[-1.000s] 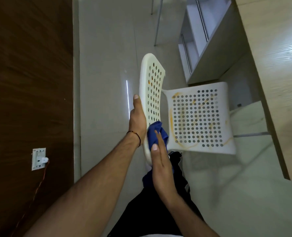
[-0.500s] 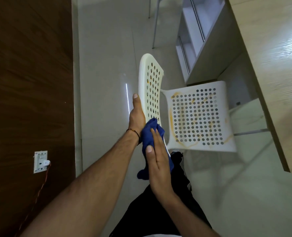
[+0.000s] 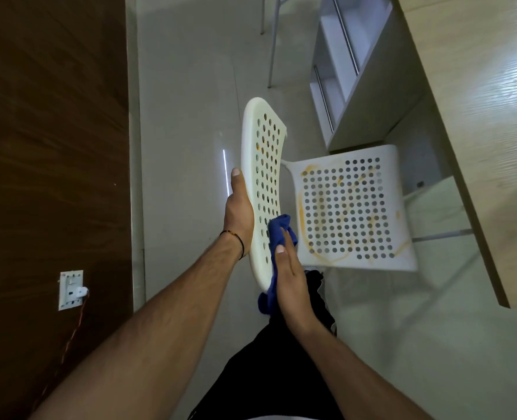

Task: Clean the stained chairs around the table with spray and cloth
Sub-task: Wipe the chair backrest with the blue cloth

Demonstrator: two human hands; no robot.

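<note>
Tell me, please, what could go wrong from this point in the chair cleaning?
The right hand only presses the crumpled blue cloth flat against the white perforated plastic chair's backrest, so it may slip free. The small orange mark higher on the backrest could be missed. The orange stains on the seat may smear across it.

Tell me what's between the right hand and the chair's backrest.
The blue cloth. In the head view, the right hand presses it flat against the front face of the white perforated backrest, with no gap showing.
</note>
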